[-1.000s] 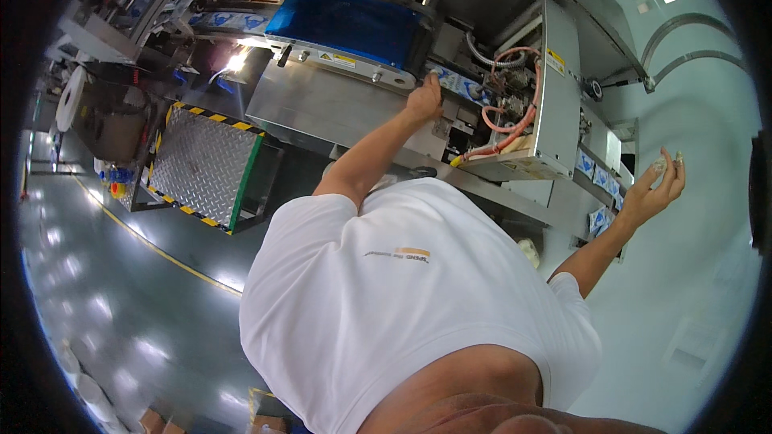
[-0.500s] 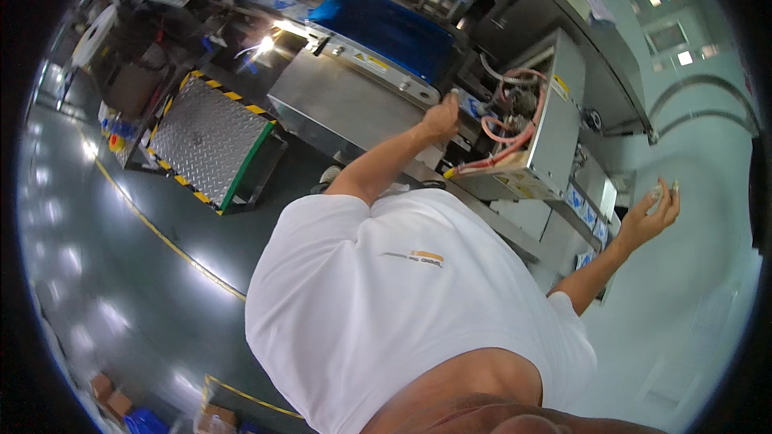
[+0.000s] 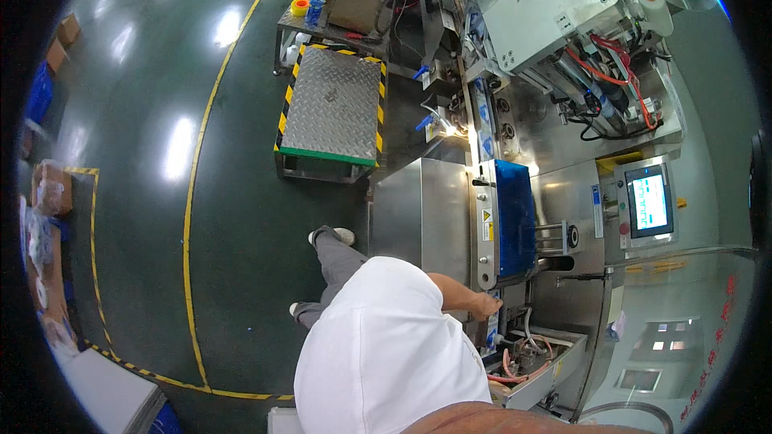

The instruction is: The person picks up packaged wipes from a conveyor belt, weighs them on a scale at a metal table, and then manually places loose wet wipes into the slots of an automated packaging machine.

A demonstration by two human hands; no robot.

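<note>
A green floor (image 3: 145, 257) spreads across the left of the view, and a stainless-steel packaging machine (image 3: 571, 193) runs down the right. The person, in a white shirt (image 3: 382, 345), leans at the machine's front edge, toward its lower end. A white-framed unit (image 3: 539, 20) overhangs the machine's upper end. A box-shaped steel housing (image 3: 422, 209) stands along the front edge, and just beyond it a diamond-plate platform (image 3: 334, 104) carries black-and-yellow edging and a green strip along its near edge. A blue cover (image 3: 515, 217) lies lengthwise beside the housing. Past the cover's lower end sits an open metal box (image 3: 567, 370) with pinkish hoses (image 3: 508, 366) inside. A lit touchscreen (image 3: 650, 201) is mounted near the machine's back edge.

The left hand (image 3: 485, 306) reaches in just below the cover's lower corner, its fingers curled close together. A blue-and-white printed film strip (image 3: 492, 337) lies right by the fingertips, running from there toward the open box; whether the fingers touch or pinch it, one cannot tell.
</note>
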